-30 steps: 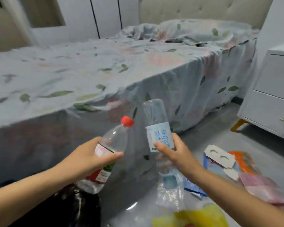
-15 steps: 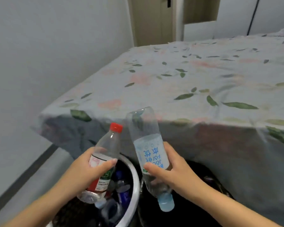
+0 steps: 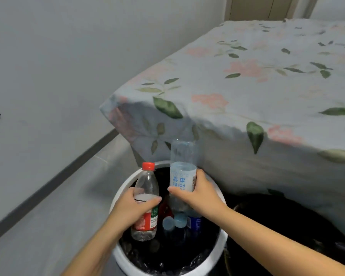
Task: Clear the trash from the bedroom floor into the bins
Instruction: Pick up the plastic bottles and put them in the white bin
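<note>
Soft, even, cool indoor light; source out of sight. Wall [image 3: 68, 56] flat pale grey, no glare. Deep shade under bed [image 3: 247, 80] overhang; black liner in bin [image 3: 167, 263] swallows detail, few small glints. Whole frame slightly soft. Wide-angle bend: baseboard [image 3: 54, 180] and bed edge slant, forearms stretch toward bottom corners.

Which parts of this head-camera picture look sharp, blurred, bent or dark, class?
Head view: the bed and both bottles look slightly soft; the wide lens bends the baseboard; the white bin has a dark, hard-to-read inside; a shadow lies under the sheet's overhang; light is soft, no strong glare.
</note>
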